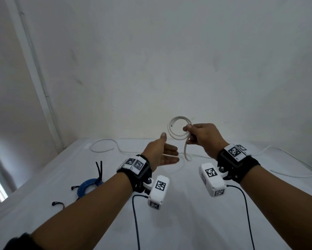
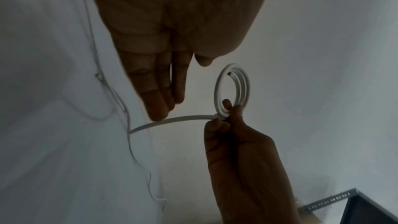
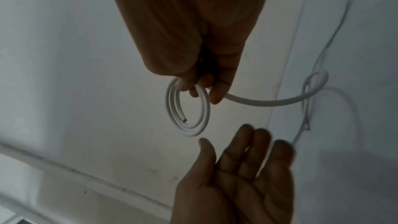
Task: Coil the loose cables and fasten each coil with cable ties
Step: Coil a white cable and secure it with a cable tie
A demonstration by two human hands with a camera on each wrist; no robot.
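Right hand (image 1: pixel 204 138): grip pinched on the white cable (image 1: pixel 178 129), thumb and curled fingers clamping the overlapping turns at one point of the coil. The coil is raised above the bench (image 1: pixel 187 222), in front of the wall. In the head view it stands up and to the left of the pinching fingers, about two to three turns, with the cut end visible on the inner turn. The right wrist view (image 3: pixel 187 108) confirms the turns hang from the fingertips, the cut end lying inside the loop.

From the pinch point the loose run of cable drops below the hand, forms a small bend just above the bench, then trails across the surface to both sides: one long slack curve toward the far left, another toward the right edge.

Left hand (image 1: pixel 163 154): grip spread, palm turned up and inward, fingers straight, holding nothing. It sits just beside and below the coil, apart from it. In the left wrist view the fingertips (image 2: pixel 159 111) are close to the loose run leaving the pinch; contact cannot be determined.

On the bench at the left: a blue cable coil (image 1: pixel 87 186), lying flat, bound by a black cable tie (image 1: pixel 99 170) with tails standing up. Further loose black ties (image 1: pixel 58 204) lie near it.
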